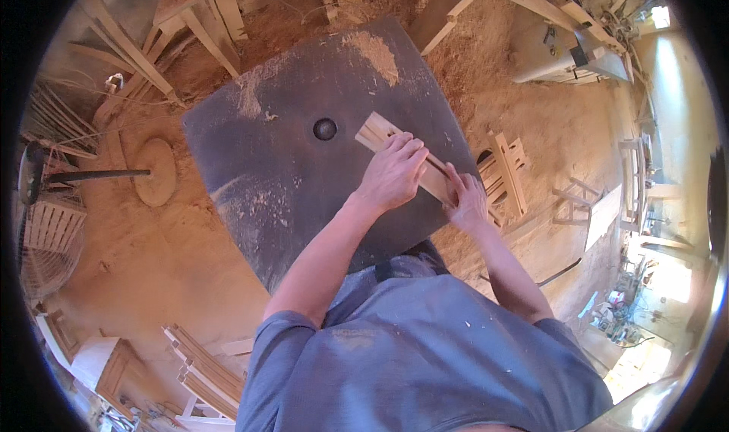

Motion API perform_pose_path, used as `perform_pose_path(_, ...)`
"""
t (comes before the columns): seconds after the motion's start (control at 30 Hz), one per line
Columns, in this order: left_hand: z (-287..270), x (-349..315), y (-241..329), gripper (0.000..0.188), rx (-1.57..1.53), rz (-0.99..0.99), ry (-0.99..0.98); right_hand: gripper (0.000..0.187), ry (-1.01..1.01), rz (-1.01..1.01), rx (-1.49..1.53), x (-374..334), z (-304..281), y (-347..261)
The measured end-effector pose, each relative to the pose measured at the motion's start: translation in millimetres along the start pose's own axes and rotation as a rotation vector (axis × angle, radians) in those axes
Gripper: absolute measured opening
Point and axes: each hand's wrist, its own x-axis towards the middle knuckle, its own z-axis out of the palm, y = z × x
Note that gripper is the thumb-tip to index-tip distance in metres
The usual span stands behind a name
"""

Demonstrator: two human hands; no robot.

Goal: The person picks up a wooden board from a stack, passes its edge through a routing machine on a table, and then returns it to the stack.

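Observation:
A short pale wooden piece (371,130), with grooves or slots near its far end, lies slantwise over the right part of a dark machine table (288,181). My left hand (393,175) is closed over its middle, the fingers wrapped across the top. At the near right end my right hand (467,199) grips the same piece, close to the table's right edge. Left of the wood, a dark round spindle or hole (325,129) sits in the table top; I cannot tell which. My fingers hide much of the piece's middle and near end.
Sawdust (373,56) is heaped at the table's far edge and scattered on its left side. Cut wooden parts (507,175) are stacked right of the table. More boards (201,371) stand at the lower left. A wooden frame (575,201) is farther right.

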Motion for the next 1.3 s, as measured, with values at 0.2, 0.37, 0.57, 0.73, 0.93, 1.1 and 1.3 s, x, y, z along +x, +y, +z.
perform_pose_path(0.2, 19, 37, -85, 0.015, 0.119, -0.025, -0.065, 0.102, 0.085, 0.000, 0.031, 36, 25, -15)
perform_pose_path(0.37, 13, 36, -115, 0.014, 0.079, -0.086, 0.071, 0.097, 0.091, -0.025, 0.051, 61, 45, -33)
perform_pose_path(0.57, 1, 36, -127, 0.015, 0.047, -0.106, 0.103, 0.098, 0.071, -0.070, 0.062, 73, 44, -45)
perform_pose_path(0.73, -3, 28, -136, 0.014, 0.030, -0.107, 0.124, 0.096, 0.061, -0.061, 0.057, 75, 56, -51)
perform_pose_path(0.93, -6, 18, -141, 0.011, 0.003, -0.125, 0.087, 0.088, 0.052, -0.057, 0.068, 73, 60, -62)
perform_pose_path(1.1, -19, 3, -134, 0.010, 0.022, -0.176, 0.062, 0.083, 0.045, -0.107, 0.092, 71, 61, -66)
perform_pose_path(1.3, -21, -9, -124, 0.009, 0.038, -0.208, 0.086, 0.080, 0.064, -0.173, 0.089, 64, 60, -66)
